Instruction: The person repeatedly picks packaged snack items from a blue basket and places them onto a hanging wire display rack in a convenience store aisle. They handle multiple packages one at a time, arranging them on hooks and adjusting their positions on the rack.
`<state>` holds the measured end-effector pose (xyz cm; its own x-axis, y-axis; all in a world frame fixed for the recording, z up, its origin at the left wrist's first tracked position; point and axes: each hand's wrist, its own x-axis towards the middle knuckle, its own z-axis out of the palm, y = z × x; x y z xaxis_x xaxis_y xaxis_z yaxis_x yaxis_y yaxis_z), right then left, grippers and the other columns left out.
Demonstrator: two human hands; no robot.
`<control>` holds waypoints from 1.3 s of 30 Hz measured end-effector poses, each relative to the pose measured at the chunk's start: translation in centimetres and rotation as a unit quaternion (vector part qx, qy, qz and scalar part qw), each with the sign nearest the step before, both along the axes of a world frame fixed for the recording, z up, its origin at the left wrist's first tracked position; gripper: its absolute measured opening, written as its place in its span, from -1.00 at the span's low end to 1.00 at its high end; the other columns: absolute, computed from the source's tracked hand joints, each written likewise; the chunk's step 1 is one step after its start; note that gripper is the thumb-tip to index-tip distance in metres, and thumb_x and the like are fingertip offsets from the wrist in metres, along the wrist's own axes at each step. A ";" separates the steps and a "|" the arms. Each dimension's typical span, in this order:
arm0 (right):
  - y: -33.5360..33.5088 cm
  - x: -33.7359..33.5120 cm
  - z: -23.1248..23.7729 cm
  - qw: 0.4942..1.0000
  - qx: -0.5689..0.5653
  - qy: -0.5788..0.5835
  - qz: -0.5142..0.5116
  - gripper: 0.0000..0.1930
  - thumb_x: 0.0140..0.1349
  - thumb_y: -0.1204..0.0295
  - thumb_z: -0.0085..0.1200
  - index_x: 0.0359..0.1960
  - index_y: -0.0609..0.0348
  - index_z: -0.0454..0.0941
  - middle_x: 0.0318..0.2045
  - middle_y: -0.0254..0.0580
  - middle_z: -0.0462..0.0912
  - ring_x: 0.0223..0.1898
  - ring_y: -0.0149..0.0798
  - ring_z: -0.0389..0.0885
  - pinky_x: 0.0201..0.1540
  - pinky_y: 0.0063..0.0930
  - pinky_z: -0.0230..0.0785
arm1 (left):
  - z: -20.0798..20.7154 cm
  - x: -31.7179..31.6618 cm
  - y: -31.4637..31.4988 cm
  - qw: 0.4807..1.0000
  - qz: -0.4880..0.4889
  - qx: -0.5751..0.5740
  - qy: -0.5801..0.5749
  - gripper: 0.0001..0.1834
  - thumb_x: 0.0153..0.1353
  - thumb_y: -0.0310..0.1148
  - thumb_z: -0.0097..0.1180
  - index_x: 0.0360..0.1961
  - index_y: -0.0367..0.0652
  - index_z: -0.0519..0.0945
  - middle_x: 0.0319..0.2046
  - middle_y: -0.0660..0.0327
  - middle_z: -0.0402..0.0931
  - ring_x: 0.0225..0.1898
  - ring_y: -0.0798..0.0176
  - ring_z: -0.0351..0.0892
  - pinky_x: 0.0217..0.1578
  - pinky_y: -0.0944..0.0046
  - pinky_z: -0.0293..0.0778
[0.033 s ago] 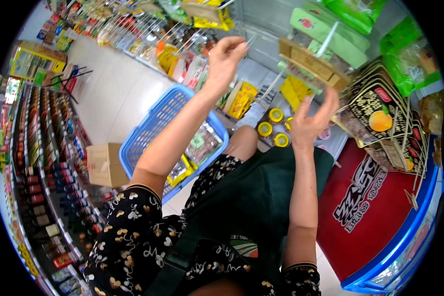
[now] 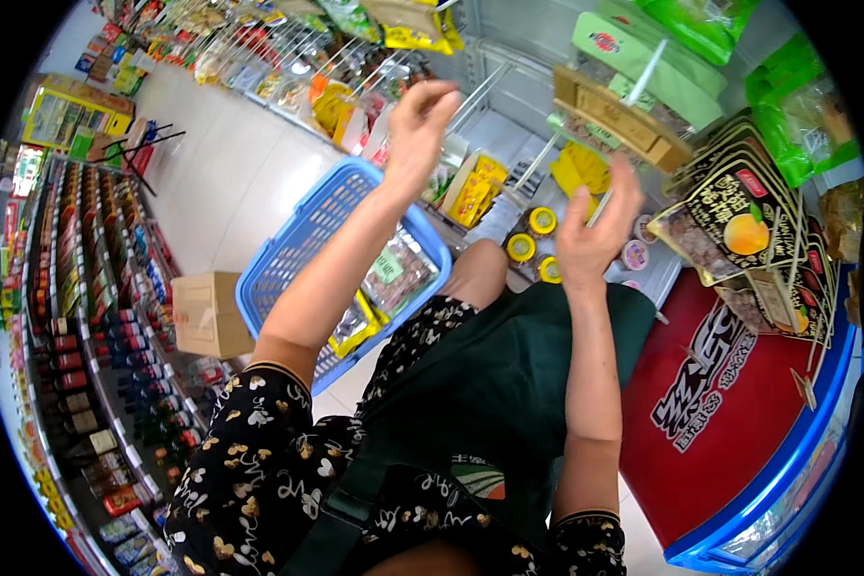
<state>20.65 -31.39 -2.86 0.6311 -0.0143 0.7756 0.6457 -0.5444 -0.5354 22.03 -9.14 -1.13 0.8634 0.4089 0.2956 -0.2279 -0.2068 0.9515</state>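
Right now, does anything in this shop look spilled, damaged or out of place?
No spill or damage stands out. The plain cardboard box beside the blue basket looks slightly odd, since it appears to sit loose on the aisle floor rather than on display.

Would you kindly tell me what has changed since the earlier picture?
The left hand has shifted left, away from a metal hook; the right hand has moved slightly up and left. No grasp or release shows. The blue basket and cardboard box stayed put.
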 end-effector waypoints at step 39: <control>11.6 -9.2 0.3 0.726 0.308 0.394 0.472 -0.79 0.23 0.41 0.04 -0.25 0.34 0.55 -0.51 -0.36 0.59 -0.49 -0.58 0.48 -0.46 -0.68 0.32 | -1.0 -22.6 8.4 0.986 -0.014 -0.122 0.117 -0.54 -0.11 -0.36 0.37 -0.15 -0.24 0.51 -0.28 0.25 0.58 -0.28 0.40 0.54 -0.20 0.35 0.45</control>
